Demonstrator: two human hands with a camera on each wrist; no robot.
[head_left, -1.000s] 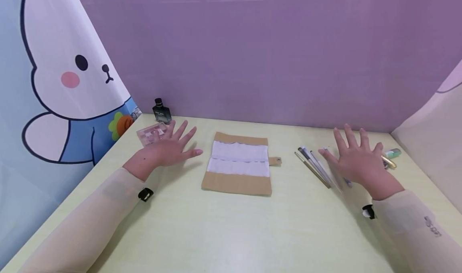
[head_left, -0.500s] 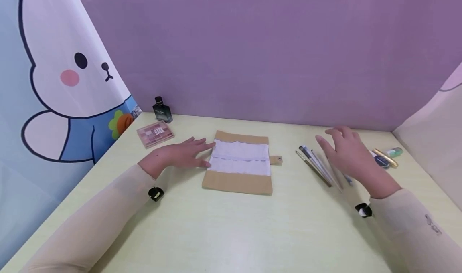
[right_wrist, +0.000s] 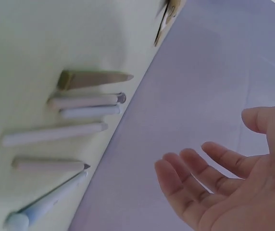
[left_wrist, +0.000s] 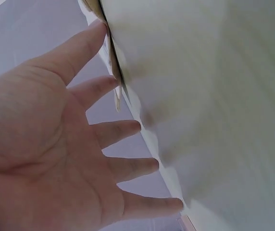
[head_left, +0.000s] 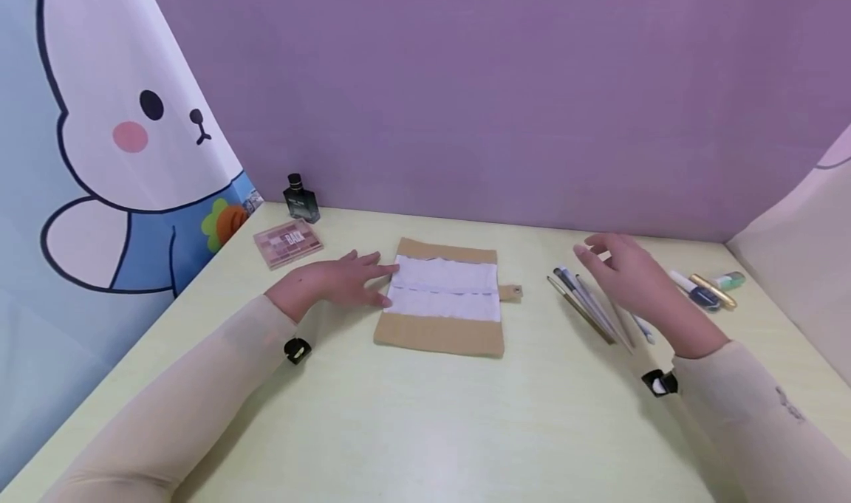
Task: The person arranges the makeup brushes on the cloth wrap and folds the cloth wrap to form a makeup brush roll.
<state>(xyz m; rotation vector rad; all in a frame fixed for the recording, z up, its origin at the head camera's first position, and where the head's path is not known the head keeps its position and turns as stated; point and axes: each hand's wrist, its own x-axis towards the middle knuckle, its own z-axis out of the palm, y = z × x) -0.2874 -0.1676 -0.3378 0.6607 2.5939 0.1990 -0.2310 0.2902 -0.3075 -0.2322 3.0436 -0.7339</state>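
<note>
An unfolded tan fabric pouch (head_left: 439, 337) with a white lining lies flat in the middle of the head view, its snap strap (head_left: 511, 292) pointing right. My left hand (head_left: 342, 280) is spread at its left edge, the thumb and index fingertip right at the lining; the left wrist view shows straight fingers and a bare palm. My right hand (head_left: 628, 278) hovers over several slender pens and pencils (head_left: 585, 311) on the right of the table. Its fingers are loosely bent and hold nothing. In the right wrist view a brown pencil (right_wrist: 96, 78) and a pale stick (right_wrist: 56, 134) lie among them.
At the back left stand a dark bottle (head_left: 301, 199) and, in front of it, a flat pink palette (head_left: 289, 243). Right of my right hand lie a gold tube (head_left: 713, 291), a dark blue item (head_left: 705, 298) and a green-ended tube (head_left: 729, 281). A purple cloth (head_left: 465, 104) hangs behind the table.
My left hand has moved right from over the palette to the pouch's left edge. My right hand has gone from spread to loosely bent fingers, shifting slightly left above the pens.
</note>
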